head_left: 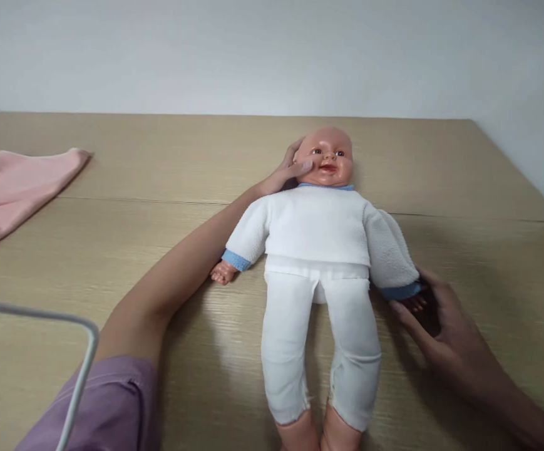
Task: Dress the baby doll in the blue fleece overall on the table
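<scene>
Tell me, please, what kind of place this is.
Probably a plain indoor room: a dressed baby doll lies on a wooden table against a bare white wall, a pink cloth nearby.

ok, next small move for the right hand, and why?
Probably tug the cuff down to straighten the sleeve. The right hand grips the doll at that cuff, the sleeve looks puffed, and the left hand cups the head, which steadies it.

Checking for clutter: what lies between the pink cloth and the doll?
Head view: only bare wooden table, crossed near the doll by the forearm of the left hand.
</scene>
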